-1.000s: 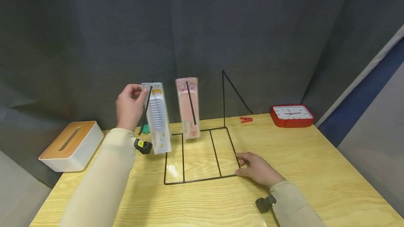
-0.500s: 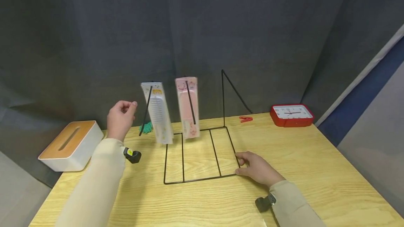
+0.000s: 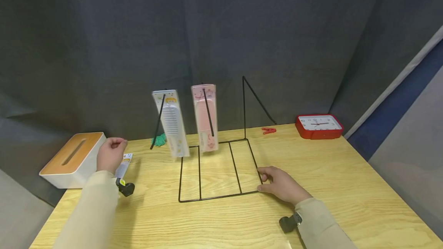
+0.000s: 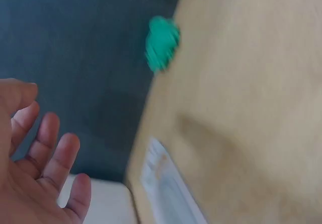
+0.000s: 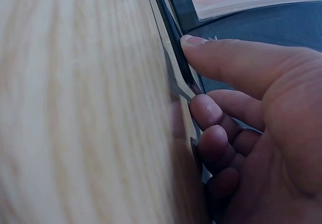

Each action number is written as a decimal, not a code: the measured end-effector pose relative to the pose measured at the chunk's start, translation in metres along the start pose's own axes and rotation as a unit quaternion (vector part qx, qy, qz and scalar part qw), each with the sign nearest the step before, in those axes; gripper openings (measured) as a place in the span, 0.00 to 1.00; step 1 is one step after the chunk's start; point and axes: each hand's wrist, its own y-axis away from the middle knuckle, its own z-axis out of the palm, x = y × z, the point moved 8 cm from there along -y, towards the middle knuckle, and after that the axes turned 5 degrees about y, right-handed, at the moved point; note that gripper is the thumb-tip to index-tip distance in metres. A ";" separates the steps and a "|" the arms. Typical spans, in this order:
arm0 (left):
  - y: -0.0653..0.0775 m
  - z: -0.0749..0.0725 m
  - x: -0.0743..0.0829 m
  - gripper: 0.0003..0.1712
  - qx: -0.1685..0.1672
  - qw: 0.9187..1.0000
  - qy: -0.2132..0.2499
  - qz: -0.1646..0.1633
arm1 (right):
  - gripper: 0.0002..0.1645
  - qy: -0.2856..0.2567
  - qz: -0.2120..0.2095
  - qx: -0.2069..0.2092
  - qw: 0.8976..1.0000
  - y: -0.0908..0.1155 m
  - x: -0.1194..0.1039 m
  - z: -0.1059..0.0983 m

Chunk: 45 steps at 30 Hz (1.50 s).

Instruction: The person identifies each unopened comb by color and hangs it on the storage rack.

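My left hand (image 3: 110, 156) hovers with nothing in it, beside the tissue box and over a pale blue comb pack (image 3: 122, 167) lying on the table, partly hidden by the hand. Its fingers are loosely bent in the left wrist view. My right hand (image 3: 282, 185) holds the front right corner of a black wire display rack (image 3: 221, 197), thumb and fingers around the wire. From the rack's left hook hangs a packaged pale blue comb (image 3: 172, 124). A packaged pink comb (image 3: 202, 110) hangs on the middle hook. The right hook (image 3: 259, 100) carries nothing.
A white tissue box (image 3: 83, 164) with a wooden lid stands at the left. Behind the left hook lies a green tufted thing (image 3: 160, 140). A red clothespin (image 3: 268, 130) and a red clock (image 3: 319, 126) sit toward the back right, before a dark curtain (image 3: 221, 30).
My left hand has let go of the blue comb pack on the left hook and moved left and down toward the tissue box. That pack now hangs further back. My right hand stays put.
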 end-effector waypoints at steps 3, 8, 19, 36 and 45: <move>0.000 -0.005 -0.024 0.25 0.006 1.000 -0.003 -0.023 | 0.38 -0.002 0.001 0.000 1.000 0.000 0.001 0.000; -0.001 -0.008 -0.063 0.34 -0.014 0.997 -0.030 -0.073 | 0.39 -0.007 0.005 -0.002 1.000 0.001 0.002 0.001; 0.005 -0.004 -0.101 0.53 -0.075 0.972 -0.185 -0.124 | 0.38 -0.012 0.004 -0.007 1.000 0.002 -0.003 0.000; 0.008 -0.010 -0.099 0.33 -0.121 0.983 -0.127 -0.054 | 0.37 -0.012 0.002 0.002 1.000 0.000 0.000 0.000; 0.029 -0.012 -0.085 0.34 -0.098 0.988 0.054 -0.110 | 0.36 -0.019 0.005 0.005 1.000 0.000 -0.001 -0.001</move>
